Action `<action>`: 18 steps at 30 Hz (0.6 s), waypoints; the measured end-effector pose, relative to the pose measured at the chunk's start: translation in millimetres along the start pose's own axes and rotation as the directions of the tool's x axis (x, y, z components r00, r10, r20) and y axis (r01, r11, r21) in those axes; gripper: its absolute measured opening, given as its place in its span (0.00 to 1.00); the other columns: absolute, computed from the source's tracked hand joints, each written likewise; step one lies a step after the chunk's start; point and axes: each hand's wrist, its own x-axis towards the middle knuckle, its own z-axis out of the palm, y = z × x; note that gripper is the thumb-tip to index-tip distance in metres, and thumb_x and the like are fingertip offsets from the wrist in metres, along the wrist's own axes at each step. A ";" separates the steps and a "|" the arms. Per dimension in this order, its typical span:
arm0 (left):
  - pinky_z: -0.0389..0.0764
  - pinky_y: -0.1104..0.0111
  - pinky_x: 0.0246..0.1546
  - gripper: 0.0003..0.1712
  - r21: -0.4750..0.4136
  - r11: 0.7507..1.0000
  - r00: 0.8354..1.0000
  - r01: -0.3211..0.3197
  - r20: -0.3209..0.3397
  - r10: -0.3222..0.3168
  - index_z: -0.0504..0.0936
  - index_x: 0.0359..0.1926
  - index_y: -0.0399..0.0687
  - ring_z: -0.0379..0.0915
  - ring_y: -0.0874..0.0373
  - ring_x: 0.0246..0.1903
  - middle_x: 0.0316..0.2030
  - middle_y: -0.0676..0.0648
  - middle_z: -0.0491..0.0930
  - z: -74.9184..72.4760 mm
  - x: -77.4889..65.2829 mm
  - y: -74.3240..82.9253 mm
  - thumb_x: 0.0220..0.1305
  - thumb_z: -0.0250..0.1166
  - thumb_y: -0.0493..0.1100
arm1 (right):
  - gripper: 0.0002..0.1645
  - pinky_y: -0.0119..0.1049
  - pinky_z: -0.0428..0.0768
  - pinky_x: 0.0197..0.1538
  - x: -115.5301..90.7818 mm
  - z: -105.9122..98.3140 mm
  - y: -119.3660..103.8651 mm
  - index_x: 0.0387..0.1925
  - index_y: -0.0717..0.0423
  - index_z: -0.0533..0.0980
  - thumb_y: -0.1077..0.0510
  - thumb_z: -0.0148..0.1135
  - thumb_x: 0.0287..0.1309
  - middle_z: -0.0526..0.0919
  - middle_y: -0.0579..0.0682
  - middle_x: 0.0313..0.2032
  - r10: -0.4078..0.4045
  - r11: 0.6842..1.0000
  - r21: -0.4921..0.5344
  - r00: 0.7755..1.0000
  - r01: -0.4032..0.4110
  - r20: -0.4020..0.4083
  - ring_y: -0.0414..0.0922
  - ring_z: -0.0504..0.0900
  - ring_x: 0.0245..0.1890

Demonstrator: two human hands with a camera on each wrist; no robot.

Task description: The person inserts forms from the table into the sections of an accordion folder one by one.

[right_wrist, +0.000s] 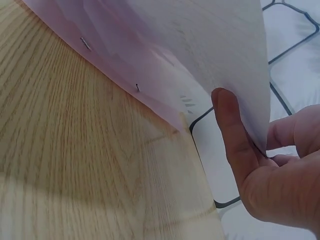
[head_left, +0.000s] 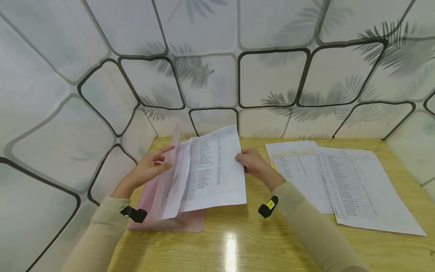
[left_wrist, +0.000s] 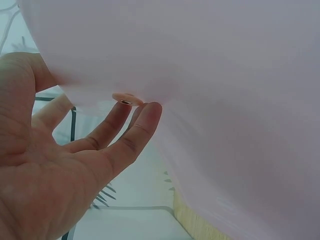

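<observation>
In the head view a pink folder (head_left: pixel 187 223) lies on the table at left, its front cover raised. My left hand (head_left: pixel 149 168) holds that cover near its edge; in the left wrist view the thumb passes behind the translucent cover (left_wrist: pixel 225 100) while other fingertips touch its near side. Printed sheets stand tilted over the folder. My right hand (head_left: pixel 253 162) pinches the right edge of the wider printed sheet (head_left: pixel 217 170), thumb on the printed face. A narrower-looking printed sheet (head_left: pixel 176 181) leans between it and the cover. From the right wrist, the sheet's underside (right_wrist: pixel 225 45) shows between thumb and fingers.
Two overlapping stacks of printed paper lie at right: one with a yellow edge (head_left: pixel 295 162), the other on top of it (head_left: pixel 357 189). Patterned walls (head_left: pixel 272 79) border the wooden table (head_left: pixel 221 245) at the back and sides. Small metal bits (right_wrist: pixel 85 44) show on the pink folder.
</observation>
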 end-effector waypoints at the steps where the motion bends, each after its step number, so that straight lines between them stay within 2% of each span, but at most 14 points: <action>1: 0.79 0.59 0.51 0.39 -0.001 1.000 1.000 0.003 0.000 -0.003 0.63 0.81 0.47 0.75 0.38 0.57 0.63 0.30 0.75 0.0 -0.1 0.2 0.75 0.66 0.43 | 0.27 0.34 0.86 0.38 -0.4 1.1 -0.1 0.68 0.74 0.71 0.63 0.50 0.73 0.83 0.70 0.59 -0.007 1.000 -0.006 1.000 0.007 0.005 0.42 0.87 0.37; 5: 0.79 0.62 0.49 0.39 0.001 1.000 1.000 0.007 -0.003 -0.007 0.63 0.81 0.47 0.75 0.38 0.56 0.62 0.30 0.75 0.6 0.2 -0.1 0.75 0.66 0.43 | 0.27 0.34 0.86 0.37 -2.0 3.9 -0.1 0.68 0.74 0.72 0.63 0.49 0.73 0.83 0.70 0.59 -0.024 1.000 -0.019 1.000 0.024 0.006 0.43 0.88 0.37; 11: 0.79 0.63 0.51 0.38 0.024 1.000 1.000 0.000 -0.009 0.000 0.63 0.81 0.47 0.75 0.38 0.58 0.63 0.30 0.74 0.8 0.8 -1.8 0.76 0.65 0.45 | 0.27 0.34 0.85 0.37 -3.6 3.6 1.2 0.65 0.74 0.75 0.63 0.51 0.68 0.83 0.69 0.58 -0.017 0.999 -0.040 0.999 0.015 -0.037 0.45 0.86 0.39; 18: 0.79 0.63 0.49 0.38 0.019 1.000 1.000 0.004 -0.012 -0.004 0.63 0.81 0.48 0.75 0.37 0.58 0.64 0.30 0.74 1.3 -0.9 0.1 0.75 0.65 0.44 | 0.26 0.35 0.85 0.35 -4.2 7.8 2.6 0.62 0.74 0.77 0.64 0.51 0.68 0.86 0.66 0.52 -0.013 0.997 -0.078 0.999 0.010 -0.029 0.44 0.86 0.36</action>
